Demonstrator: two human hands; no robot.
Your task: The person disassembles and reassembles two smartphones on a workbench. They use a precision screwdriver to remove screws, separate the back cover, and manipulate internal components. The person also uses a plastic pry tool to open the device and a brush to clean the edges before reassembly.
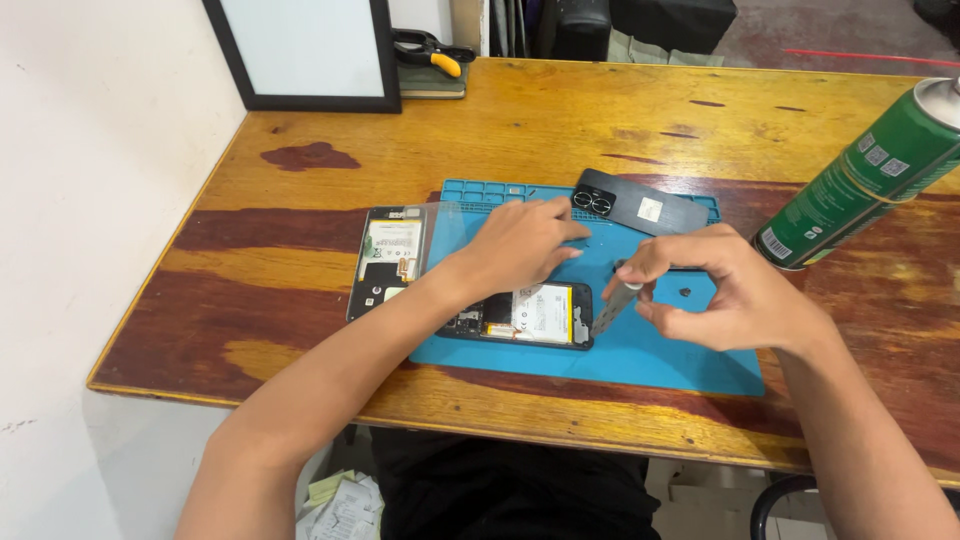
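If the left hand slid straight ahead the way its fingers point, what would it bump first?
Probably the black back cover lying on the blue mat; the left hand points right and slightly away, towards it. Depth is hard to judge.

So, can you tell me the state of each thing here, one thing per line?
Opened phone: back off, battery exposed, lying flat on the blue mat.
Back cover: detached, lying on the mat's top edge.
Second phone: opened, lying off the mat.
Left hand: pressing on the opened phone.
Right hand: gripping a screwdriver.
Spray can: tilted.
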